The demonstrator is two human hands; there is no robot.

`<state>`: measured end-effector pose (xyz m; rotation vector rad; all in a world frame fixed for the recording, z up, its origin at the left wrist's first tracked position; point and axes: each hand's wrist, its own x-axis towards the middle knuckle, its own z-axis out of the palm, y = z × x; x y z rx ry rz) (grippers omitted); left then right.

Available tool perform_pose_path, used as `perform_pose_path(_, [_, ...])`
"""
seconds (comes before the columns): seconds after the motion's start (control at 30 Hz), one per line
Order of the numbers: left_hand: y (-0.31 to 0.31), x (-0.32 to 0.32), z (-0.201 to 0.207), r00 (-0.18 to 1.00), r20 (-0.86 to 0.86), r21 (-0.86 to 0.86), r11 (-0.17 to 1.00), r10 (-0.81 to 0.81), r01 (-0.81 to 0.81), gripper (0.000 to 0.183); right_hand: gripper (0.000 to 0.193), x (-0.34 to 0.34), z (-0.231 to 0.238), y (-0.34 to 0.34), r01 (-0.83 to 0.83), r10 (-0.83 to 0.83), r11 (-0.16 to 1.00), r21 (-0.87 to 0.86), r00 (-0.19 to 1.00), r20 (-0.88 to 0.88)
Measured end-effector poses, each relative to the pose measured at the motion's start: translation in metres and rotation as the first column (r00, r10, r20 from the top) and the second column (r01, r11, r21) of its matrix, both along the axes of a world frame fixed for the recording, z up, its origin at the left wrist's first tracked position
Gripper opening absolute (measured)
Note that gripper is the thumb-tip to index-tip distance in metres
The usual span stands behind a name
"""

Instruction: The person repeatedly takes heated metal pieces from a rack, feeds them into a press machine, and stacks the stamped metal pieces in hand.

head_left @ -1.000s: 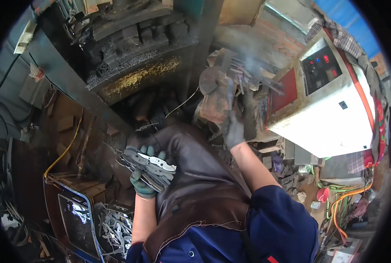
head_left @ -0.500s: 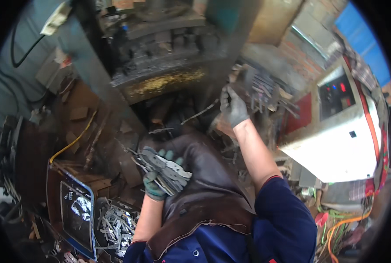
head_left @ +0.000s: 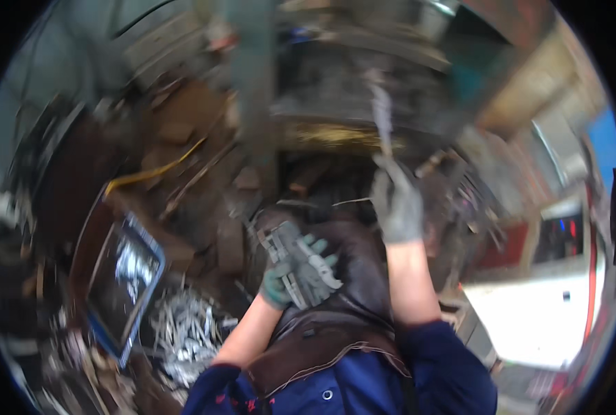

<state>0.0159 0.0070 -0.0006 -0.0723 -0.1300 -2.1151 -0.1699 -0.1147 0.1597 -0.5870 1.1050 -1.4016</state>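
My left hand (head_left: 278,285), in a grey-green glove, lies closed around a stack of flat, grey, shaped metal pieces (head_left: 306,271) above my brown apron (head_left: 349,245). The fingers curl round the sides of the stack. My right hand (head_left: 396,200), in a grey glove, reaches forward with its fingers closed. From its fingertips a long, narrow, pale metal piece (head_left: 382,114) points up toward the dark machine (head_left: 336,100); motion blurs its outline. A thin rod (head_left: 353,202) shows beside the right hand; whether the hand touches it I cannot tell.
Yellowish grains (head_left: 336,136) lie along the machine's front ledge. At lower left, many loose metal pieces (head_left: 187,332) are heaped beside a blue-rimmed panel (head_left: 125,283). A white control cabinet (head_left: 529,318) stands at right. A yellow cable (head_left: 156,173) runs at left.
The view has swung, so the surroundings sit further right. My right hand has turned toward the machine, and a pale metal piece now shows at its fingertips. The left hand keeps its stack.
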Motion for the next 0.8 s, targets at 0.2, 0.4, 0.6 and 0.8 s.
perform_pose_path(0.2, [-0.013,-0.022,0.027,0.997,0.040,0.028,0.998,-0.062,0.061,0.083,0.067,0.064,0.050,0.056,-0.618,0.525,0.632,-0.467,0.785,-0.328])
perform_pose_path(0.4, [0.001,-0.017,0.007,0.997,0.081,0.024,1.000,0.008,-0.010,0.078,0.039,-0.064,-0.074,0.049,-0.088,0.082,0.977,-0.194,0.996,-0.041])
perform_pose_path(0.6, [-0.009,-0.021,-0.005,0.995,0.095,-0.033,0.999,0.007,-0.004,0.077,0.016,-0.251,-0.187,0.054,0.480,-0.422,0.871,0.104,0.624,0.658])
perform_pose_path(0.8, [-0.012,-0.030,-0.006,0.995,0.092,-0.059,0.998,-0.022,0.027,0.076,0.016,-0.280,-0.178,0.052,0.599,-0.597,0.781,0.177,0.634,0.492])
